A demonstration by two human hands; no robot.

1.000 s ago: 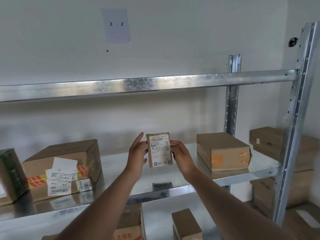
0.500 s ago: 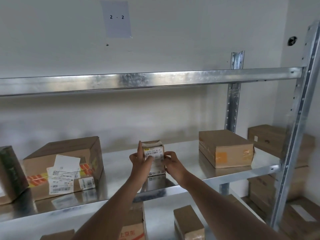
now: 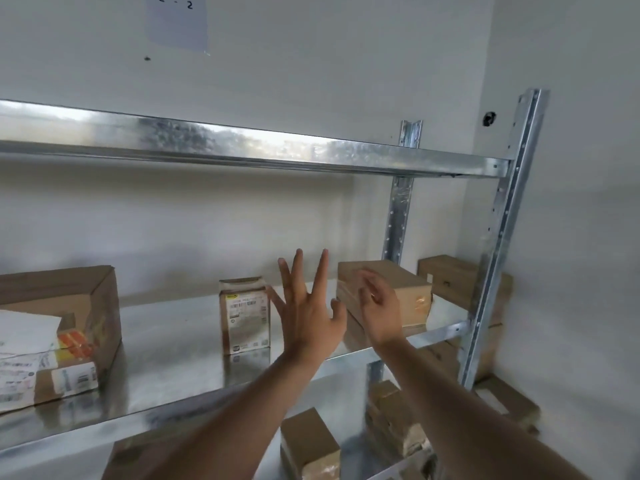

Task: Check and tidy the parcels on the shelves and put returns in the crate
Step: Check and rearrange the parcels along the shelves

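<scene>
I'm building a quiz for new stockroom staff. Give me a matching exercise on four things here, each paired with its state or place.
Things:
1. small parcel
2. left hand
3. taped box
4. paper sign

States or places:
A. on the wall
B. open, fingers spread
C. upright, label facing out
D. lying flat at the shelf's right end

Pairs: 1-C, 2-B, 3-D, 4-A
</scene>
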